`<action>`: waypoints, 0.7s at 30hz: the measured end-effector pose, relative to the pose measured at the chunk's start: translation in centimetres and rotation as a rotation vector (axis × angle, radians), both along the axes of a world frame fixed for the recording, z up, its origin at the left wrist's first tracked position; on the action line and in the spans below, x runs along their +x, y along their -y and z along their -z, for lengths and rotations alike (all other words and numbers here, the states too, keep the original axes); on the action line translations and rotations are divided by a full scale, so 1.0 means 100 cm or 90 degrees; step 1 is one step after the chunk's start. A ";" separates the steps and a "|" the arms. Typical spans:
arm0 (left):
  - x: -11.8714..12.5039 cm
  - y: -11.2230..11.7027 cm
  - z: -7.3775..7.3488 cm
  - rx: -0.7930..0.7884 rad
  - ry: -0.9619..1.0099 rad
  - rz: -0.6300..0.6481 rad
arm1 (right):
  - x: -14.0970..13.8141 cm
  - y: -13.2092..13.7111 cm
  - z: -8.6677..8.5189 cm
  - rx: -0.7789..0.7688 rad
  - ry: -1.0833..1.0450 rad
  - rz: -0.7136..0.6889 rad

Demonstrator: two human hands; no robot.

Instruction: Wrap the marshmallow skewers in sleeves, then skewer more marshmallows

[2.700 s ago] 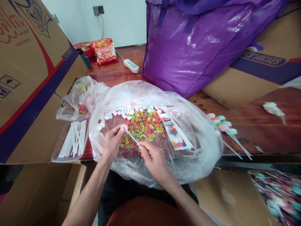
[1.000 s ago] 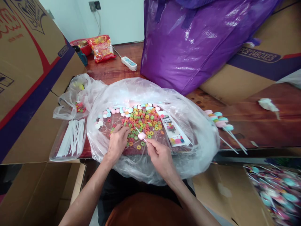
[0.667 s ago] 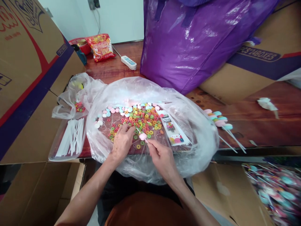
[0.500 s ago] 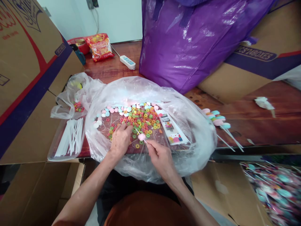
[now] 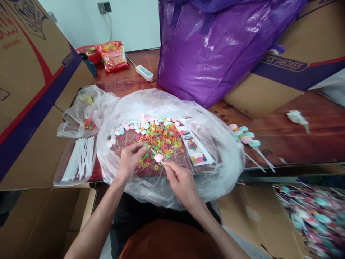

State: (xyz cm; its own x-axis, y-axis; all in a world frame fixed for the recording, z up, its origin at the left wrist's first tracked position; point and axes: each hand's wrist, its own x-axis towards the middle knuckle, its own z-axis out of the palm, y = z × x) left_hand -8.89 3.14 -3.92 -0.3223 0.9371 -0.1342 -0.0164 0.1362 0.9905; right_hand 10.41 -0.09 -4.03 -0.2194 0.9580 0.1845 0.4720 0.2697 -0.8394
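Observation:
A big clear plastic bag (image 5: 221, 151) lies open on the wooden table, holding several small coloured candy rings (image 5: 161, 138) and pastel round candies (image 5: 129, 127). My right hand (image 5: 179, 180) pinches a thin white stick (image 5: 161, 161) with a pink round candy (image 5: 158, 157) threaded on it. My left hand (image 5: 129, 160) is pinched at the rings next to the stick's far end; what its fingertips hold is too small to make out. A printed paper label (image 5: 195, 149) lies inside the bag to the right.
Loose white sticks (image 5: 79, 160) lie in a clear tray at the left. Finished candy sticks (image 5: 248, 138) rest right of the bag, and more fill a box (image 5: 315, 216) at lower right. A purple bag (image 5: 215, 46), cardboard boxes (image 5: 29, 82), a small bag (image 5: 86, 115) and a power strip (image 5: 145, 73) surround the spot.
The pink candy moved from my left fingers onto the stick in my right hand. My left hand then reached into the coloured rings and has drawn back a little.

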 end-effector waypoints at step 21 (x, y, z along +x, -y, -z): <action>-0.003 0.006 -0.005 0.024 -0.021 0.085 | -0.008 -0.005 0.002 0.053 -0.050 -0.029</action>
State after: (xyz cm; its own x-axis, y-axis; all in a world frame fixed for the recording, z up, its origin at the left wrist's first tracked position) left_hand -9.21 2.54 -3.38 -0.1975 0.9762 -0.0899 0.0322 0.0981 0.9947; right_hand 9.58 0.41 -4.19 -0.2447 0.9280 0.2811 0.3913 0.3598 -0.8470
